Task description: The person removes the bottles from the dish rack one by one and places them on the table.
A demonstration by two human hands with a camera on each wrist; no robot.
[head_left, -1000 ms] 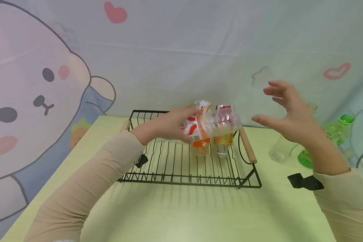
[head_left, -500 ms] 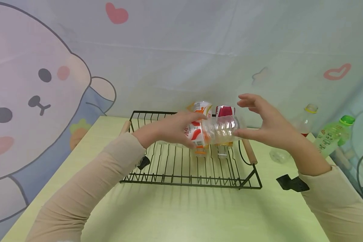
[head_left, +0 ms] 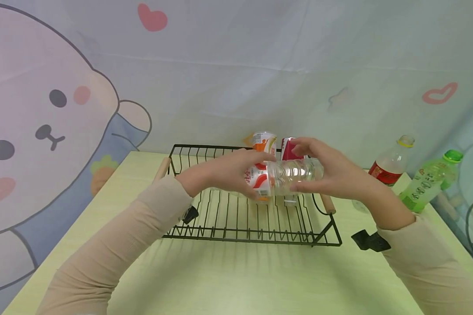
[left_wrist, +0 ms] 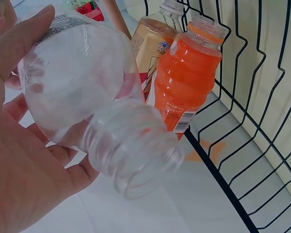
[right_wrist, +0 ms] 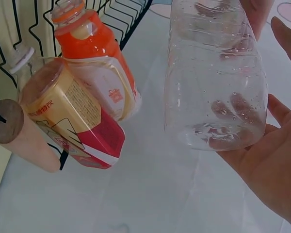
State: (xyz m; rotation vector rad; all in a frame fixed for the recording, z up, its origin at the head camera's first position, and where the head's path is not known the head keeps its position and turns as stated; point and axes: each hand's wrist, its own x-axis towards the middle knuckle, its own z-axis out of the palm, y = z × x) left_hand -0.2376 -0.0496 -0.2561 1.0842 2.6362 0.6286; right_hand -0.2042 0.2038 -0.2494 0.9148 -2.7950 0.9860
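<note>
My left hand grips a clear, ribbed plastic bottle around its red and white label. The bottle lies sideways in the air above the rack, its uncapped threaded neck showing in the left wrist view. At its base end my right hand reaches around it with spread fingers. The right thumb stands apart from the plastic in the right wrist view; some fingers are partly hidden behind the bottle. Behind it, an orange drink bottle and a yellow and red bottle lean neck-down in the rack.
The black wire rack has wooden handles at both ends and stands on a pale table. To the right stand a red-labelled clear bottle and a green bottle. A printed cloth hangs behind.
My right hand has moved left from the side of the rack to the bottle's base end. The left hand keeps its grip, and the bottle has shifted slightly right and levelled.
</note>
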